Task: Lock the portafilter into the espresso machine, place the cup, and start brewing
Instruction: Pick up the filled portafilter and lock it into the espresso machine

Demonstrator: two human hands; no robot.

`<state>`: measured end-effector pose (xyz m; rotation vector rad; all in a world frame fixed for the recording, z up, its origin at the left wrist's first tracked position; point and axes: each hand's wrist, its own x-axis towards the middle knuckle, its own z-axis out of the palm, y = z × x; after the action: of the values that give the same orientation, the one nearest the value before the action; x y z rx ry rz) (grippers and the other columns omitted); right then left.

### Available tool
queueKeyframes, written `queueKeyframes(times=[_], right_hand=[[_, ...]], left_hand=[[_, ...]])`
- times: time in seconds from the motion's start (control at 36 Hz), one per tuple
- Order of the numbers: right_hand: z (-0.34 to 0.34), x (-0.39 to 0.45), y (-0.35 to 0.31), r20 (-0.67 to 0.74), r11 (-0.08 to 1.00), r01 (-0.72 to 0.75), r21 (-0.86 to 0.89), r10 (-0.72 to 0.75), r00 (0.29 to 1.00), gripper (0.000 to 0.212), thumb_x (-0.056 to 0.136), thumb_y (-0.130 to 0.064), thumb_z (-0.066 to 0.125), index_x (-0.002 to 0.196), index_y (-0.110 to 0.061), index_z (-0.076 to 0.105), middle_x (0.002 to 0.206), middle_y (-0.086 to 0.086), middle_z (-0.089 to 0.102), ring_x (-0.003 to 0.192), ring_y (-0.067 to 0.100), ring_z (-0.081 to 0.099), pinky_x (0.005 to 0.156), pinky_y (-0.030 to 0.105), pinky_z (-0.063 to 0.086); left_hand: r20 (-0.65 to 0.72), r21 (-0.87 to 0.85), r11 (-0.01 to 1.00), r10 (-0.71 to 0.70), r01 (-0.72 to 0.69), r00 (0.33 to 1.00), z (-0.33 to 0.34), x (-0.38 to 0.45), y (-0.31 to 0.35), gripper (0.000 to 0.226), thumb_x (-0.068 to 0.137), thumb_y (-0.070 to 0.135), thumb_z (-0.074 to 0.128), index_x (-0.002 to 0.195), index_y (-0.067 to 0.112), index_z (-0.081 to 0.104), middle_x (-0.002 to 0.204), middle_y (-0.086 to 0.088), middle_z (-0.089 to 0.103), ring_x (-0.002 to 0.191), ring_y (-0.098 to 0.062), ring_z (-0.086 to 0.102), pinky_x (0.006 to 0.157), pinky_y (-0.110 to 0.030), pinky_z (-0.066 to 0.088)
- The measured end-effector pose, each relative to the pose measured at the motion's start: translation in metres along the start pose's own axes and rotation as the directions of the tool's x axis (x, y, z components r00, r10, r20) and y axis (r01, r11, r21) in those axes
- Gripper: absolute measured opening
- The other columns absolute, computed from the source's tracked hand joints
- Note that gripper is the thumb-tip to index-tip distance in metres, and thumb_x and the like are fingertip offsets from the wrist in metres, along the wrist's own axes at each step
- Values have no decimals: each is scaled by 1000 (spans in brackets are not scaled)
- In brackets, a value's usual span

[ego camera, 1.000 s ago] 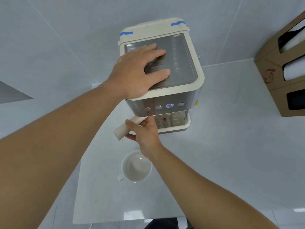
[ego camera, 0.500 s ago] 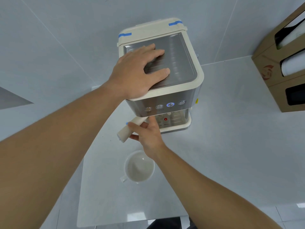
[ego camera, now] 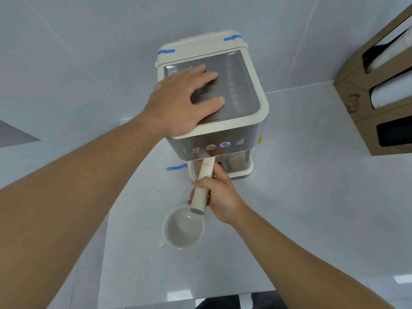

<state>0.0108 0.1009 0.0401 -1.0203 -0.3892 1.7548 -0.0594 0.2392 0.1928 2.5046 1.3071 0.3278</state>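
Observation:
A cream and steel espresso machine point(ego camera: 240, 121) stands on the white table. My left hand point(ego camera: 180, 103) lies flat on its metal top, fingers spread. The portafilter's cream handle point(ego camera: 204, 184) sticks straight out from under the machine's front toward me, and my right hand point(ego camera: 219, 197) is wrapped around it. Its head is hidden under the machine. A white cup point(ego camera: 184, 229) sits empty on the table just in front of the handle's end, with its small handle at the lower left. One of the front buttons point(ego camera: 225, 144) glows blue.
A brown cardboard dispenser point(ego camera: 383, 90) with stacked paper cups hangs at the right. A strip of blue tape point(ego camera: 177, 167) lies on the table point(ego camera: 312, 197) left of the machine's base. Grey tiled wall rises behind. The table's front edge is near my body.
My right hand has swung the portafilter handle from pointing left to pointing straight toward me, over the cup's rim. The left hand has stayed on the machine's top.

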Motion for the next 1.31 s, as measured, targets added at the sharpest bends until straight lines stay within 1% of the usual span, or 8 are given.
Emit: queueKeyframes(times=[0.17, 0.36, 0.53, 0.64, 0.75, 1.0, 1.19, 1.31], right_hand=[[5, 0, -2, -95, 998, -13, -59, 7, 995, 31, 83, 2, 55, 107, -17, 55, 71, 11, 53, 52, 24, 55, 51, 38, 55], [2, 1, -6, -123, 984, -53, -170, 32, 992, 25, 81, -1, 54, 100, -18, 53, 53, 2, 58, 46, 21, 56, 50, 36, 54], [-5, -2, -14, -113, 948, -47, -314, 12, 994, 34, 81, -9, 66, 111, -13, 51, 69, 7, 55, 48, 21, 56, 51, 35, 52], [-14, -4, -24, -61, 921, -72, -383, 53, 997, 41, 76, -2, 62, 114, -11, 51, 80, 11, 57, 51, 23, 58, 54, 38, 53], [-19, -4, -29, -19, 904, -95, -418, 96, 995, 44, 71, -1, 58, 113, -14, 52, 80, 9, 58, 51, 23, 59, 56, 39, 53], [-29, -4, -41, 32, 899, -160, -407, 189, 981, 42, 77, 7, 56, 112, -17, 52, 75, 9, 56, 51, 24, 57, 53, 37, 52], [-33, -4, -46, 73, 900, -199, -389, 245, 967, 41, 78, 10, 56, 106, -20, 55, 64, 5, 56, 50, 24, 56, 52, 36, 53], [-34, -4, -48, 80, 893, -207, -400, 259, 963, 42, 78, 10, 57, 108, -20, 54, 66, 6, 57, 52, 25, 57, 53, 36, 54]], left_hand=[[7, 51, 998, 32, -32, 999, -1, -1, 0, 70, 81, 71, 36, 145, 43, 39, 155, 11, 38, 142, -17, 33, 116, -48, 25], [0, 58, 997, 51, -51, 999, 0, -1, 0, 68, 83, 70, 37, 144, 42, 42, 157, 10, 36, 142, -15, 31, 117, -43, 23], [14, 45, 999, 29, -30, 999, 1, -2, -2, 67, 83, 70, 39, 145, 45, 39, 161, 10, 29, 148, -16, 22, 120, -44, 16], [36, 82, 995, 52, -55, 998, 0, -1, -2, 68, 83, 71, 33, 145, 43, 39, 157, 11, 34, 144, -20, 29, 117, -46, 22], [61, 112, 992, 57, -63, 997, 0, 0, -6, 71, 81, 75, 28, 146, 45, 36, 160, 11, 29, 146, -18, 26, 118, -48, 20], [50, 71, 996, 43, -47, 998, 4, 1, -10, 70, 80, 77, 30, 144, 51, 34, 163, 12, 23, 150, -13, 16, 121, -40, 7], [42, 59, 997, 47, -49, 998, 3, 1, -11, 69, 80, 77, 31, 144, 51, 35, 162, 11, 25, 150, -14, 18, 122, -43, 11], [36, 44, 998, 41, -42, 999, 4, 1, -11, 69, 79, 78, 33, 143, 52, 35, 162, 12, 26, 150, -13, 18, 122, -43, 11]])
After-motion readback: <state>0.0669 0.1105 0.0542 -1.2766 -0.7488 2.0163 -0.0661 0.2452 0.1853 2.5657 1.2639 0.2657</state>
